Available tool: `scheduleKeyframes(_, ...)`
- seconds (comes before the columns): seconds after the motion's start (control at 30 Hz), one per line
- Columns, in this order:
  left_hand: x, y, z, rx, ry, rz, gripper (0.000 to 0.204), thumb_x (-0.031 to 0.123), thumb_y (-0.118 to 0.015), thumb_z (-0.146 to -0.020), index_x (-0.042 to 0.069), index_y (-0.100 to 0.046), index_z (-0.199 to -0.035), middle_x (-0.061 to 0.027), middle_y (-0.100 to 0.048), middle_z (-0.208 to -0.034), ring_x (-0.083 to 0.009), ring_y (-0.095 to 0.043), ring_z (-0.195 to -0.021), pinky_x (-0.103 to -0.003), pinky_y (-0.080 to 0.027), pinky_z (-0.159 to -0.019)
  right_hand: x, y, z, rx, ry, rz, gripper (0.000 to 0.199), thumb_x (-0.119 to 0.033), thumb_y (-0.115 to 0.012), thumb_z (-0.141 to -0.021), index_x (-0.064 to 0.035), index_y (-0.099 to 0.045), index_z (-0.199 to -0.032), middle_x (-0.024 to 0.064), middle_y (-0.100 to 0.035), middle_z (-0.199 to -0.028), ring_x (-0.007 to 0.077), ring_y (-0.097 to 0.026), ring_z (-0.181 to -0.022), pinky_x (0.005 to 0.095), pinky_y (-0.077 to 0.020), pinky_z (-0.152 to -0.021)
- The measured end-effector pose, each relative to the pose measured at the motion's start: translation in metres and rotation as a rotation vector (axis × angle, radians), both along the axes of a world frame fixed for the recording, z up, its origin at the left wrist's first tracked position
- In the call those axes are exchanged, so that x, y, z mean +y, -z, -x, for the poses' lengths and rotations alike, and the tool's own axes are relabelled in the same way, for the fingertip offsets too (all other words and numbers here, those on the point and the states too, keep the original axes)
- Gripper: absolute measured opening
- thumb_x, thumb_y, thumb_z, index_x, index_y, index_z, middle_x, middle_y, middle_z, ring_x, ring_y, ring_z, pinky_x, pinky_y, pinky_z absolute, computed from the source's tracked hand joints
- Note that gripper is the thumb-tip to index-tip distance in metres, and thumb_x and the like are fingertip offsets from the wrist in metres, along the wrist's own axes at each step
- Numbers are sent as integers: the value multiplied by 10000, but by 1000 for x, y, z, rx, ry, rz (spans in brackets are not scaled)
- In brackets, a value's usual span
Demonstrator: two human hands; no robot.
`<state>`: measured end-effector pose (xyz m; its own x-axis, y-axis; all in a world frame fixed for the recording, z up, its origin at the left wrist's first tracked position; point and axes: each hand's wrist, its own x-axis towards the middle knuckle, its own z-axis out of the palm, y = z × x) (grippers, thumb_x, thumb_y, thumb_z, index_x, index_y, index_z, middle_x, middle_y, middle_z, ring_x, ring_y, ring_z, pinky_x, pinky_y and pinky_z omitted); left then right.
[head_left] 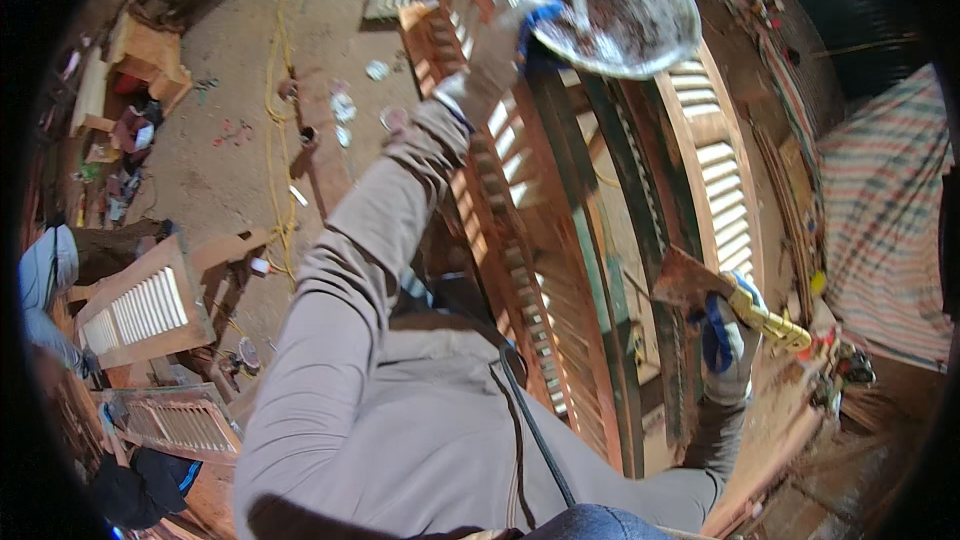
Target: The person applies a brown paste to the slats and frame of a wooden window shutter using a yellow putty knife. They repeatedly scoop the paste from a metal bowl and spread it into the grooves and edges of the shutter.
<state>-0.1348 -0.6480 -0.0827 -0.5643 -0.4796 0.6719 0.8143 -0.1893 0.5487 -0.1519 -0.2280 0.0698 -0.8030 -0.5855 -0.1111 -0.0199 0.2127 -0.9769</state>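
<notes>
Metal bowl point(632, 72) at the far end of the louvred shutters point(722, 190): hold it level; your left hand point(515, 40), though blurred, seems clasped on its rim; your right hand point(728, 340) grips the yellow-handled scraper point(752, 310).

The pan point(680, 2) is cut off by the top edge; it conceals some fingers of the left hand point(528, 32). At far left, a person point(48, 285) is cut off by the dark rim. Red scraps point(232, 132) on the floor point(215, 195) are too small to identify.
</notes>
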Motion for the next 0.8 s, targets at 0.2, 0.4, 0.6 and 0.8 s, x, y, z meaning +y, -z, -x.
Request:
scheduleKeyframes(0.2,10,-12,-22,-159,-385,140,369,251,-464,-1053,11,-528,-1325,-108,-561,-1229,-192,-573,-1163,-344,-486,-992,-57,-2,-11,-101,73,55,186,-56,-643,-912,-68,-574,-1084,15,-557,-980,96,-582,-761,237,-494,-656)
scheduleKeyframes(0.4,-18,21,-30,-221,-142,-226,516,347,-501,-1047,-11,-456,-1417,-121,-534,-1326,-201,-516,-1239,-361,-427,-1062,-127,-10,-11,-162,85,250,291,-60,-598,-933,-55,-548,-1219,60,-570,-1146,170,-603,-1037,331,-518,-917)
scheduleKeyframes(0.6,-148,3,-57,-132,-307,-569,501,333,-586,-992,13,-487,-1365,-82,-566,-1209,-219,-591,-1120,-402,-542,-960,-199,-2,7,-202,183,282,406,-72,-538,-1007,-30,-489,-1409,111,-533,-1381,229,-569,-1227,397,-492,-1034)
scheduleKeyframes(0.8,-304,23,-47,-398,-420,-810,380,316,-522,-987,-13,-613,-1153,-137,-650,-1090,-259,-667,-1006,-372,-572,-867,-293,7,27,-25,92,115,411,-113,-533,-1029,3,-481,-1420,113,-536,-1375,190,-578,-1205,350,-549,-924)
